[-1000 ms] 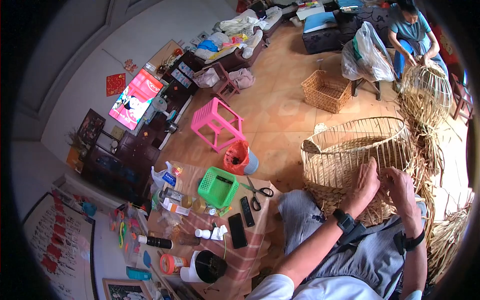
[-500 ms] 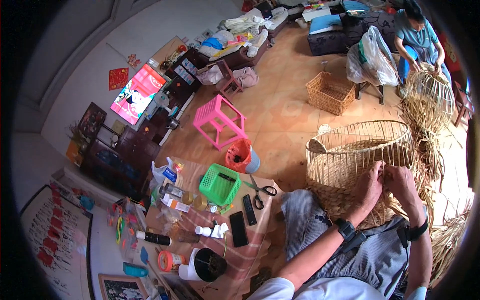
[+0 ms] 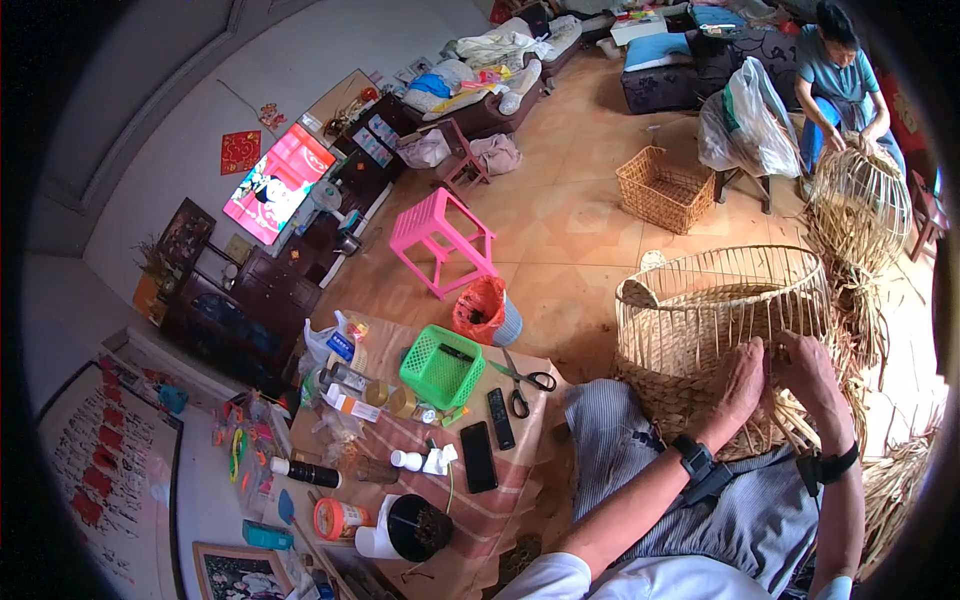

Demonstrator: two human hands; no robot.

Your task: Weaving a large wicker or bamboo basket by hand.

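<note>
A large, partly woven straw basket (image 3: 665, 350) with bare upright stakes round its top rests against my striped lap. My left hand (image 3: 736, 388) is closed in a pinch at its near wall, among the stakes. Close beside it, my right hand (image 3: 810, 378) is also closed, with its fingertips bent in toward the left ones. Both seem to grip a straw strand (image 3: 793, 425), whose loose end hangs below the right hand. The fingertips partly cover the spot where the strand meets the weave.
To my left, a table (image 3: 520, 455) bears scissors (image 3: 520, 380), a phone (image 3: 478, 457), a remote (image 3: 500, 418) and a green plastic basket (image 3: 440, 368). Beyond stand a bin (image 3: 487, 310), a pink stool (image 3: 440, 240) and a wicker basket (image 3: 665, 190). Straw bundles (image 3: 850, 270) lie right; another person (image 3: 840, 80) weaves far right.
Both my hands have shifted slightly downward along the near wall of the basket, still close together. The loose strand end below my right hand now shows more plainly.
</note>
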